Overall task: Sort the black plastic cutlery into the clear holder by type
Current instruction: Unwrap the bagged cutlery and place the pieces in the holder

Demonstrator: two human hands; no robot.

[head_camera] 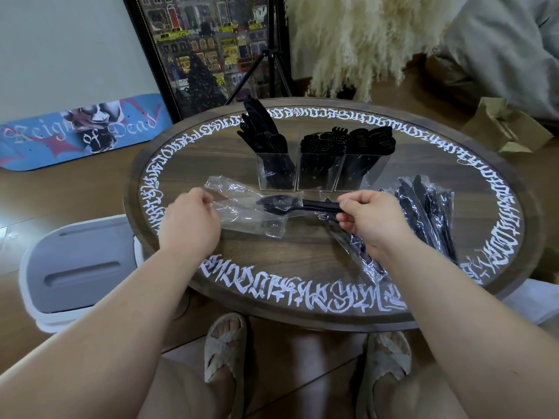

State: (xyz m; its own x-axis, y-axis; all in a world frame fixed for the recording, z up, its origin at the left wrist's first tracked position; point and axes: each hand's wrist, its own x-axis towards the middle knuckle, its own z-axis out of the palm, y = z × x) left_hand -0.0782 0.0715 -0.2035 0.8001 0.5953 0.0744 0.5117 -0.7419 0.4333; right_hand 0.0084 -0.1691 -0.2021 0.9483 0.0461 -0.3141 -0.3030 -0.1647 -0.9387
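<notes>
- Two feet in pale woven slippers [225, 347] are resting on the floor under the near edge of the round wooden table [302, 267], nearest the camera.
- Reaching in from the lower left, the left hand [190, 222] is hovering over the table's left-centre, back of the hand up, its curled fingers pinching the left end of a clear plastic wrapper [242, 207].
- Lying with their long axis running left to right, the black spoon and fork [278, 204] are sitting half out of that wrapper, their heads pointing left inside the film and their handles pointing right.
- Coming in from the lower right, the right hand [370, 219] is pinching the handle ends between thumb and fingers, just right of the table's centre; the handle tips are hidden in the grip.
- Standing beyond the hands toward the table's far edge, the clear holder [314, 173] is showing three compartments side by side, each holding upright black cutlery; the left bundle is leaning left, and which type fills which compartment is hard to make out.
- Lying near the table's right edge, more wrapped cutlery packs [426, 207] are pointing roughly far to near; another wrapped pack [360, 252] is partly hidden beneath the right wrist.
</notes>
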